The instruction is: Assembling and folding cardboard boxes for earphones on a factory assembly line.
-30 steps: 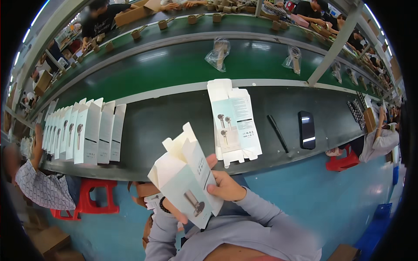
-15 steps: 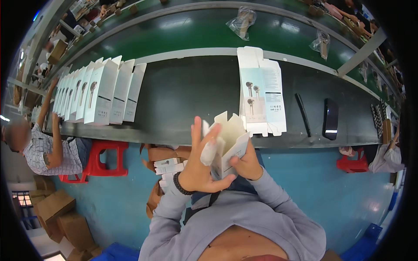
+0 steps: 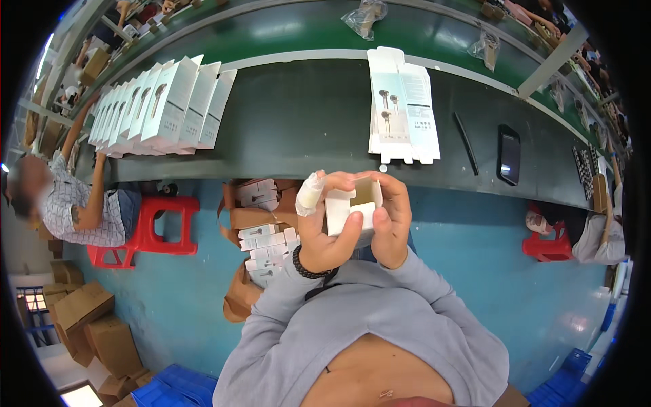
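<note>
Both hands hold a small white carton (image 3: 352,207) close to my chest, its open end facing up at me. My left hand (image 3: 324,227) wraps the carton's left side, with a white bandage on the forefinger and a dark bead bracelet at the wrist. My right hand (image 3: 391,220) grips the right side, fingers curled over the rim. Just beyond, on the dark bench (image 3: 298,129), lies a stack of flat unfolded cartons (image 3: 401,105) printed with earphone pictures.
A row of several upright white cartons (image 3: 159,102) stands at the bench's left. A black pen (image 3: 465,142) and a phone (image 3: 508,154) lie at right. A seated person (image 3: 74,203) on a red stool (image 3: 163,224) is left; an open brown box of packed cartons (image 3: 261,224) sits below.
The carton has gone from a half-folded blank with flaps up to a squared box held end-on. My view has tipped down and nearer to the bench.
</note>
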`<state>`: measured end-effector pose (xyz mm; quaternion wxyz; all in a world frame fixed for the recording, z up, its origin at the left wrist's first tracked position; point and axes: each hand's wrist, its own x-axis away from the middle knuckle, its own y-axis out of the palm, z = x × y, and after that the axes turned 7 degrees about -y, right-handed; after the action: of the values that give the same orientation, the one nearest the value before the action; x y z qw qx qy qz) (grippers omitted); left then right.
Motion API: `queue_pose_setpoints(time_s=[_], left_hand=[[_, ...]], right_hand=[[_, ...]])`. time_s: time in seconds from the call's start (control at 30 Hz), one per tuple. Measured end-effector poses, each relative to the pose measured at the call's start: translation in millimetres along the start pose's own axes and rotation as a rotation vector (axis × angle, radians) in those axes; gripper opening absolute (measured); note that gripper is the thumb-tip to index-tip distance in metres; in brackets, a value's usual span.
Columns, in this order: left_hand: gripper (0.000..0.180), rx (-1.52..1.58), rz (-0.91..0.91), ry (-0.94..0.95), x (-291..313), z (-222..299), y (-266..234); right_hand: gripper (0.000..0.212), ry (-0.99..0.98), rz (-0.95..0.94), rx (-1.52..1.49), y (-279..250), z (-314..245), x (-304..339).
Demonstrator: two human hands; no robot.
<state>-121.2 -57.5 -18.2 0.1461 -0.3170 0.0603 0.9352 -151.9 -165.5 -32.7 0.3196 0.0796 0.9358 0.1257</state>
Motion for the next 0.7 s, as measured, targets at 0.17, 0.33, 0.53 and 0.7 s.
queue_pose_setpoints(time_s=[0.17,0.33,0.53,0.7], left_hand=[[0.075,0.004,-0.028,0.086,19,17,0],[0.089,-0.369,-0.098,0.336,27,44,-11],[0.115,-0.458,-0.123,0.41,32,56,-8],[0.113,-0.46,-0.119,0.301,34,47,-9]], right_hand=[[0.038,-0.12,0.082,-0.041,11,-21,20],[0.03,-0.129,-0.264,0.308,-10,-50,19],[0.022,0.275,-0.234,-0.04,3,-64,24],[0.023,0.315,-0.232,-0.036,2,-53,19]])
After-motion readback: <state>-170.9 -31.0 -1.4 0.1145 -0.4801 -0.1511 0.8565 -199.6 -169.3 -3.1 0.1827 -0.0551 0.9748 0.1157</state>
